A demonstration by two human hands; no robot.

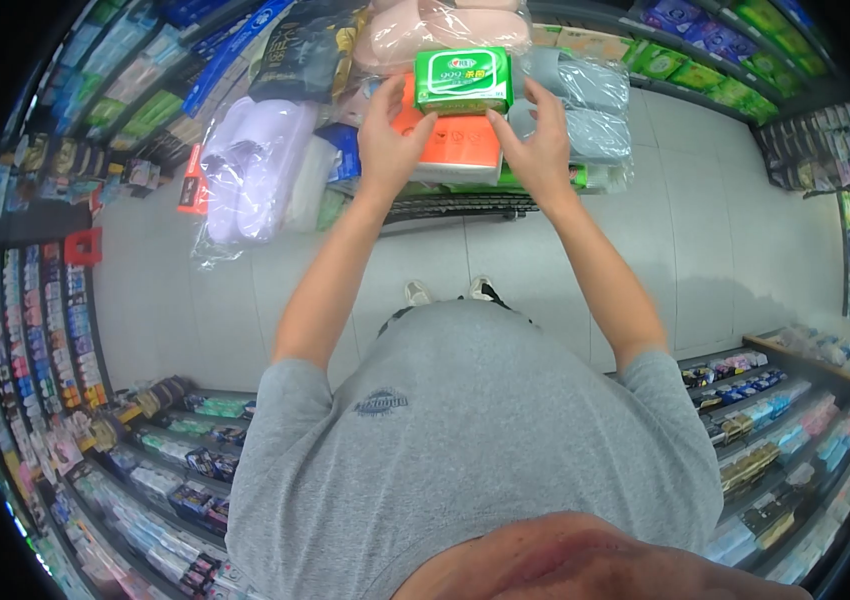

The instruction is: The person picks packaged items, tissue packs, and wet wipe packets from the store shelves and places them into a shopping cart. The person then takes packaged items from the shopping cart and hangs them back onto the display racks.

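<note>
Shelves of packaged goods (155, 500) curve around the scene on both sides, and pale floor tiles (685, 220) lie between them. Near the top centre, a heap of wrapped goods sits above a dark mesh frame (445, 208). Its bulkiest pieces are the slippers in clear film: lilac slippers (255, 165) at the left, grey-blue slippers (595, 130) at the right and pink slippers (395, 38) at the far side. A dark pack (305, 50) with gold lettering lies beyond the lilac slippers.

The left hand (395, 140) and right hand (539, 140) reach over the heap from the near side, one to each side of the middle. Both have their fingers curved and spread wide, thumbs turned inward. Between them is an orange-and-white pack (460, 145), and the smaller green pack (462, 82) lies on it, printed face up. The thumbs are right by the green pack's near corners; whether they touch it, I cannot tell.

Smaller still, a blue packet (343, 150) sits just left of the left hand, and an orange-red packet (193, 185) lies at the heap's left edge.
</note>
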